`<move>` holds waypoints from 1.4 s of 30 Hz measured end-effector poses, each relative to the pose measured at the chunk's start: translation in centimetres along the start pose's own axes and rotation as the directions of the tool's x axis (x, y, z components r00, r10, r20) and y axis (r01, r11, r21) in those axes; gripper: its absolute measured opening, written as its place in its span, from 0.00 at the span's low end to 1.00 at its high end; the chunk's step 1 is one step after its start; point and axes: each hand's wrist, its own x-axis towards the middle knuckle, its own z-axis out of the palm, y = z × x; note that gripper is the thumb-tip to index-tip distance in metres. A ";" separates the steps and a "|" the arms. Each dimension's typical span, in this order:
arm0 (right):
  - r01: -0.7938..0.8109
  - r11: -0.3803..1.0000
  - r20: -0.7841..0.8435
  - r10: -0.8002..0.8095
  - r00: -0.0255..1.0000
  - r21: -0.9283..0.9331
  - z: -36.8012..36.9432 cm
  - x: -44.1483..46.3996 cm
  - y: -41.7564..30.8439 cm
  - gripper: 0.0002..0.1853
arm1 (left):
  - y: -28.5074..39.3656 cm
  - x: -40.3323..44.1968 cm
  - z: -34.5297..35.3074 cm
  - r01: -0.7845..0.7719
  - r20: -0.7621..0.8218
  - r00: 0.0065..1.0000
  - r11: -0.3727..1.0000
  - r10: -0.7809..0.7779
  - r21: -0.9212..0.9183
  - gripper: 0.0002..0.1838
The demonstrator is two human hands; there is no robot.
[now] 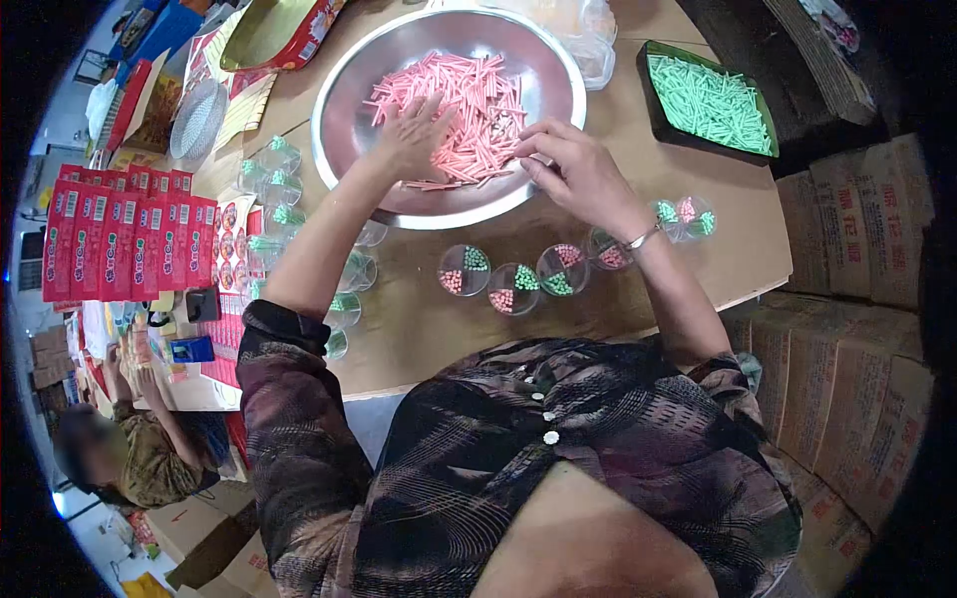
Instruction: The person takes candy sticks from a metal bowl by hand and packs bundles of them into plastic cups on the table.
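Red tray (310, 41) cut off by top edge; co-worker's head (86, 445) blurred

Printed brown cartons (847, 384) stacked at right. Lower left: another person (150, 453), patterned top, cardboard box (184, 526) near.

The left hand (414, 138) lies on pink sticks (469, 105) in a bowl (344, 120). Right of the right hand (568, 164), a tray (688, 145) holds green sticks (708, 100).

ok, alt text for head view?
Left hand spread on pink sticks in a wide metal bowl; right hand at their right edge. Nearer on the table, round clear containers hold pink and green pieces; a dark tray of green sticks sits at right.
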 end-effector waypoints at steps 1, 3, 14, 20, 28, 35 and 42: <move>0.006 1.000 0.002 -0.006 1.000 0.001 0.1 0.0 0.0 0.05 | -0.5 0.2 0.1 -0.010 0.057 0.998 0.999 0.013 -0.043 0.33; 0.017 1.000 0.009 -0.017 1.000 0.001 0.1 -0.1 0.1 0.05 | -1.1 0.8 0.4 -0.022 0.168 0.985 0.991 0.044 -0.131 0.34; -0.063 0.998 0.087 0.064 0.994 -0.012 0.0 0.5 0.4 0.07 | 0.7 3.1 -1.5 0.203 0.505 0.863 0.915 0.002 -0.349 0.15; -0.181 0.959 -0.097 0.206 0.974 0.217 2.7 3.1 1.7 0.12 | 0.7 1.5 -1.7 0.211 0.197 0.977 0.542 -0.086 -0.813 0.06; -0.263 0.947 -0.012 0.270 0.963 0.184 5.0 6.5 1.6 0.15 | 2.2 2.3 -6.8 0.526 0.522 0.849 -0.051 0.075 -0.849 0.08; -0.204 0.979 -0.392 0.187 0.901 -0.003 7.2 6.6 2.6 0.14 | 2.6 2.0 -5.6 0.465 0.463 0.885 -0.064 0.045 -0.883 0.03; -0.284 0.932 -0.068 0.306 0.950 0.226 6.0 6.4 0.5 0.13 | 4.0 2.6 -8.4 0.486 0.503 0.855 -0.138 -0.130 -0.863 0.15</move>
